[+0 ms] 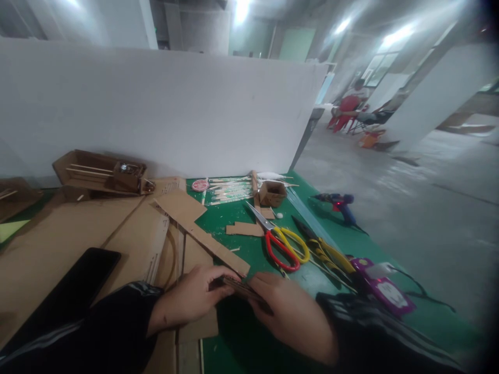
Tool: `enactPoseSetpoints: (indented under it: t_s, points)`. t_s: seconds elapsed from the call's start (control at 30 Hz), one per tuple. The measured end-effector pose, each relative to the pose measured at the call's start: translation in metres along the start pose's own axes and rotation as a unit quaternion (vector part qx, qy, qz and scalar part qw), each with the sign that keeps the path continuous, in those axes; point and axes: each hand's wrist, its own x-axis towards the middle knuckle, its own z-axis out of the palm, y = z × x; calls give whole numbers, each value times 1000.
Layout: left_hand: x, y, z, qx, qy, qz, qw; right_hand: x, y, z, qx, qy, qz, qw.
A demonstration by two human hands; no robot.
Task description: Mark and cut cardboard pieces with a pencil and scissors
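Note:
Between my two hands is a small piece of brown cardboard, seen nearly edge-on. The fingers of my left hand pinch its left end. My right hand grips the right end, its fingers wrapped over the edge. Just beyond the hands lies a long cardboard strip. Scissors with one red and one yellow handle rest to the right, blades pointing away. Black and yellow pliers lie beside them.
Cardboard sheets cover the left side, with a black phone on them. A cardboard box assembly stands against the white partition. A blue glue gun and purple power strip sit right. A seated person is far off.

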Motion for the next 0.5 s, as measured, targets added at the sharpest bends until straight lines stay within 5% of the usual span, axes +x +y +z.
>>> enactPoseSetpoints:
  t_s: [0.5]
  points:
    - [-1,3,-1,16,6,19,1000,1,-1,-1,-14,-3,3,1000]
